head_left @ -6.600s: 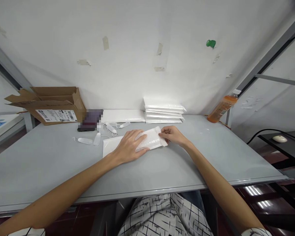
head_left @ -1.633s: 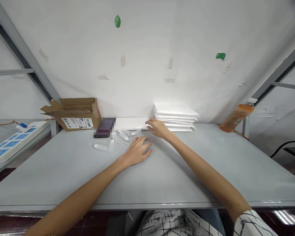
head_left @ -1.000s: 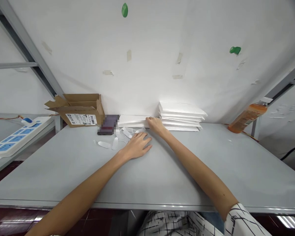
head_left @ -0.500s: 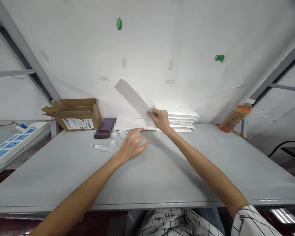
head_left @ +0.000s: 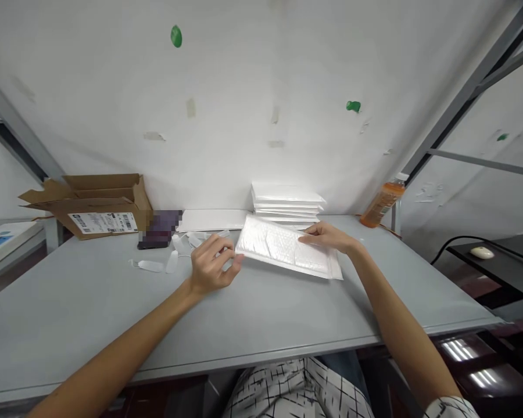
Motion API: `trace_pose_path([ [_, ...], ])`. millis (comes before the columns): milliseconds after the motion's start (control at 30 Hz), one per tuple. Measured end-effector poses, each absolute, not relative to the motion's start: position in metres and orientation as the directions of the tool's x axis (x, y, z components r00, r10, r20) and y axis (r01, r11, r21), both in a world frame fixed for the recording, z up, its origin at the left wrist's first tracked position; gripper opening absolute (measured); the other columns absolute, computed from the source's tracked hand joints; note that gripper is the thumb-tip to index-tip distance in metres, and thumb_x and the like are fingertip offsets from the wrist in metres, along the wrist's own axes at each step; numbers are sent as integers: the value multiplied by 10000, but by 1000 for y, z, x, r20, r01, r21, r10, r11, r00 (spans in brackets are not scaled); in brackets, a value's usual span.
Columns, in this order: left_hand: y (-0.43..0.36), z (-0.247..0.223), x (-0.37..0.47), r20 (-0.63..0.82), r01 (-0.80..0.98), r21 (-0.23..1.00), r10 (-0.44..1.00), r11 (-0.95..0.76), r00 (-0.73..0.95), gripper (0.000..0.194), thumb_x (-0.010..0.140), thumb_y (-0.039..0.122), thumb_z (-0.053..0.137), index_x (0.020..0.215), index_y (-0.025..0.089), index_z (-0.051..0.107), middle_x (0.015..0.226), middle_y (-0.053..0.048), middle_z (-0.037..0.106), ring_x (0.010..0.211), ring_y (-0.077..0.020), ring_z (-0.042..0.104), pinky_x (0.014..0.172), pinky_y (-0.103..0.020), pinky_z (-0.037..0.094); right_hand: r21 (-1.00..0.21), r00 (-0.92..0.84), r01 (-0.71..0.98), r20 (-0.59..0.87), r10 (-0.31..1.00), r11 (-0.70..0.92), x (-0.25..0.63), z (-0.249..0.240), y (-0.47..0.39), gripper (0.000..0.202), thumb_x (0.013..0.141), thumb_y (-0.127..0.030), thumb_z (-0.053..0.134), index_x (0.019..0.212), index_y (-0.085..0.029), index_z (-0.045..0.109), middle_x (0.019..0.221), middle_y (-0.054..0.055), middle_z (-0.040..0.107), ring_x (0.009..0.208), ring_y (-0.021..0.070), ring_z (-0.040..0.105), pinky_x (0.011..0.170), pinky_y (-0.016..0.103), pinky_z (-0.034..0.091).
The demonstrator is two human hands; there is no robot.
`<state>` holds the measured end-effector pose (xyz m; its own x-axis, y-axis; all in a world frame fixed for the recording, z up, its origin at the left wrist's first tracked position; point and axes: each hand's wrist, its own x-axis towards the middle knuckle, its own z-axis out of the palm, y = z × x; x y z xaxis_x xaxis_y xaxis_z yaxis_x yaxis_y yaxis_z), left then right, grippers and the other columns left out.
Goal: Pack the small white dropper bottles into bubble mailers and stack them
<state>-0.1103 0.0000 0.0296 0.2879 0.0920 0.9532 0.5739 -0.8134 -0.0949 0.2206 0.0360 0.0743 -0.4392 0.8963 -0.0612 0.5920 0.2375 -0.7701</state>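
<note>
A white padded envelope (head_left: 283, 247) with a bubbly surface is tilted above the grey table between my hands. My left hand (head_left: 213, 264) pinches its left lower corner. On its right part, my right hand (head_left: 326, 235) grips the upper edge, thumb and fingers closed on it. Behind it a stack of white envelopes (head_left: 287, 200) lies against the wall, and left of the stack is a flat white strip-like piece (head_left: 213, 219). Several small white tags (head_left: 151, 266) with loops are scattered left of my left hand.
An open cardboard box (head_left: 104, 206) stands at the back left, beside a dark pixelated object (head_left: 159, 229). An orange drink bottle (head_left: 382, 203) leans at the back right. Beyond the table's left edge is a power strip (head_left: 4, 241); a white mouse (head_left: 482, 252) lies at the far right.
The flat white strip has left my right hand's grasp; my right hand has moved right and down and holds the padded envelope. My left hand has closed on its corner. The view has shifted right.
</note>
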Motion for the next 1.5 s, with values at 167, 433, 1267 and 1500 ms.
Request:
trace_pose_path([
  [167,-5,27,-105,884,597,-55,239,-800,401,123,873,257,600,779,183,624,798,-48,641,707,-157,531,603,-278,451,-744,-497,619,-122,859,252,205,56,39,552,781,-490,682,487,-188,326,542,-69,213,526,74,166,502,266,140],
  [433,-15,7,-92,505,591,-21,502,-806,702,474,899,548,552,1162,164,646,1301,-173,591,1227,-323,538,981,-467,474,-771,-381,507,200,903,385,157,39,49,315,813,-476,628,810,-180,734,878,65,702,797,189,622,611,279,464],
  [1267,-27,28,-105,248,626,-65,595,-777,764,806,665,928,436,689,142,609,612,-104,618,591,-256,614,620,-386,458,-427,-479,687,342,809,587,69,45,84,138,821,-253,627,917,-169,678,898,38,718,690,140,604,636,249,368],
  [1500,-25,28,-104,246,660,-64,629,-748,737,649,745,747,583,878,116,658,893,-181,688,900,-352,661,782,-471,517,-823,-209,476,237,949,311,149,43,43,304,815,-324,550,1037,-163,683,649,-10,624,549,115,503,566,258,389],
])
